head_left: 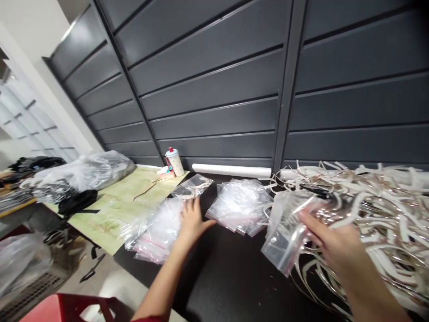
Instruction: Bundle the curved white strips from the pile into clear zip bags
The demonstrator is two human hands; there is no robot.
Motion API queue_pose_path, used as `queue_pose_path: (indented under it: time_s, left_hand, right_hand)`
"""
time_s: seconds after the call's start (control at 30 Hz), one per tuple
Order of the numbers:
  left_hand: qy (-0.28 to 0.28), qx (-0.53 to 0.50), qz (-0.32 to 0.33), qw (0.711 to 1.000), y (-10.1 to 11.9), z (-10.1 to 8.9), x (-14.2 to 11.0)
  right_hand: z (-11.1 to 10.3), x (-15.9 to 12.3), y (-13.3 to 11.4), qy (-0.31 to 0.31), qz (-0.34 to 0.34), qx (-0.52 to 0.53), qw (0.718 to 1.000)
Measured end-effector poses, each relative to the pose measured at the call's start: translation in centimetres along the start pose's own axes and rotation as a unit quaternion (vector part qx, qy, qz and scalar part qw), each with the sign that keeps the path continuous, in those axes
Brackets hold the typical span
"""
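My left hand (193, 220) is spread, fingers apart, over the right edge of a pile of clear zip bags (156, 235) on the black table. Just beyond its fingertips lies a clear bag with a pale strap inside (192, 185). A second stack of clear zip bags (239, 203) rests between my hands. My right hand (335, 239) pinches a clear zip bag (284, 235), held up beside a large heap of white and metallic straps (395, 214). Whether this bag has anything in it I cannot make out.
A cup with a red cap (174, 162) stands on a yellow-green board (124, 205) at the left. A white roll (231, 171) lies along the dark panelled wall. Large plastic-wrapped goods (100, 170) sit far left; a red stool (63, 308) is below the table edge.
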State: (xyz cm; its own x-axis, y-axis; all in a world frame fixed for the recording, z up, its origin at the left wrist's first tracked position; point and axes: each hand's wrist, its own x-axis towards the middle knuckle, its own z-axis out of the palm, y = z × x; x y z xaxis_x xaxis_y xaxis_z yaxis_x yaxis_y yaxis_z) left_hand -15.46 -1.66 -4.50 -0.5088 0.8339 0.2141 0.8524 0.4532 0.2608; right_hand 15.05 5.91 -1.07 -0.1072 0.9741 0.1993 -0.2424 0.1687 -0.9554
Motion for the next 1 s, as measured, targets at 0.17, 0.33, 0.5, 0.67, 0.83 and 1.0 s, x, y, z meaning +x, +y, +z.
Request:
queue_pose_path:
  time_s: [0.17, 0.33, 0.5, 0.67, 0.83, 1.0]
  left_hand:
    - [-0.156, 0.139, -0.188, 0.960, -9.7, -0.1, 2.4]
    - [-0.214, 0.139, -0.145, 0.956, -12.5, 0.4, 2.4]
    - [-0.175, 0.159, -0.128, 0.963, -12.5, 1.4, 2.4]
    - [-0.096, 0.173, -0.145, 0.969, -12.8, 2.2, 1.8]
    - [-0.024, 0.156, -0.176, 0.972, -13.7, 0.4, 1.0]
    - [0.078, 0.133, -0.207, 0.966, -13.3, -2.8, -0.8]
  right_hand:
    - [-0.6, -0.7, -2.2, 0.040, 0.027, 0.030, 0.998]
    - [0.8, -0.8, -4.1, 0.066, 0.058, 0.009, 0.996]
    - [1.6, -0.9, -5.4, 0.093, -0.029, -0.080, 0.992]
    - [1.1, -1.2, -5.0, 0.118, -0.146, -0.155, 0.970]
    - [-0.4, -1.6, -3.7, 0.101, -0.128, -0.128, 0.978]
    - [-2.2, -2.3, -2.4, 0.073, -0.043, -0.036, 0.996]
